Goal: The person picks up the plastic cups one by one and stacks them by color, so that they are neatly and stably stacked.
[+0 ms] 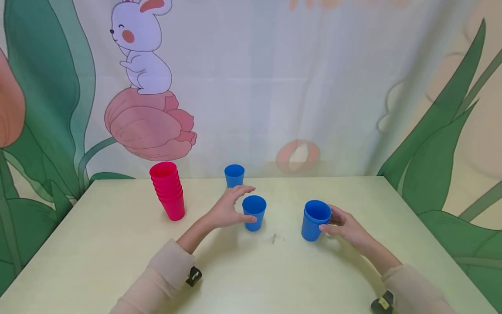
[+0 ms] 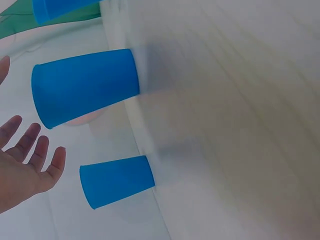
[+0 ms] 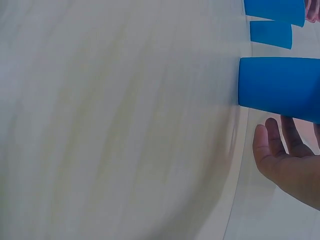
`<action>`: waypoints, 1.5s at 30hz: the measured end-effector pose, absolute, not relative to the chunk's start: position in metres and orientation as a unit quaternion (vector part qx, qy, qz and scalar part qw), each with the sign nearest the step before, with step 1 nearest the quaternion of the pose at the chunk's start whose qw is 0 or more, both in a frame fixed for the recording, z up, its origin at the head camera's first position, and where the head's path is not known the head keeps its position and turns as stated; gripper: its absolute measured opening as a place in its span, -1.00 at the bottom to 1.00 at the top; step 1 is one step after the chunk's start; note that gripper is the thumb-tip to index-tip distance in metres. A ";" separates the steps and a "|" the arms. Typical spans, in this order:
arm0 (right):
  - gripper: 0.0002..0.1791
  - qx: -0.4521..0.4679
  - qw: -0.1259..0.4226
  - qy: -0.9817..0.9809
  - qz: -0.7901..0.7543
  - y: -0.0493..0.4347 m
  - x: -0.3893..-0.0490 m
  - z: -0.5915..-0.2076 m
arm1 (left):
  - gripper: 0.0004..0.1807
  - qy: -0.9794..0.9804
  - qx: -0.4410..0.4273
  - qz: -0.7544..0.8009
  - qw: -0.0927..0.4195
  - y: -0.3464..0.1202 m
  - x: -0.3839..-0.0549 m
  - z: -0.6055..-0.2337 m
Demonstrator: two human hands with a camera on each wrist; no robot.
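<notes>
In the head view my left hand is spread around a single blue cup, thumb in front and fingers beyond it. The left wrist view shows a gap between this hand's fingers and the cup. On the right stand two nested blue cups, upright on the table. My right hand is at their right side, its thumb overlapping the front of the lower cup. From the right wrist, loosely extended fingers show beside the cup wall, with one fingertip right at it. The thumb is hidden there.
Another blue cup stands farther back, partly behind the left hand. A tall stack of red cups stands at the left on the pale table. A small mark lies between the blue cups. A printed curtain hangs behind.
</notes>
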State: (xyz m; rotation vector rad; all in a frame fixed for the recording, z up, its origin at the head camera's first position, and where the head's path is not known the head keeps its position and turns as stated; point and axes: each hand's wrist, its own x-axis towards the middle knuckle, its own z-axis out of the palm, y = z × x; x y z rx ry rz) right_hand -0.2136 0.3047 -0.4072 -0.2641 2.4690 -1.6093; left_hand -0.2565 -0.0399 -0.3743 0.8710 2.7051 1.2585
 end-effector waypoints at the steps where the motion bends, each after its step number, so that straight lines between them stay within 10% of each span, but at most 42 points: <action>1: -0.24 -0.089 0.092 0.831 -0.542 0.305 -0.213 -0.408 | -0.18 0.873 0.276 0.401 0.025 -0.040 -0.258 -0.376; 45: -0.24 -0.092 0.088 0.826 -0.549 0.306 -0.215 -0.411 | -0.26 0.881 0.244 0.402 0.048 -0.026 -0.271 -0.379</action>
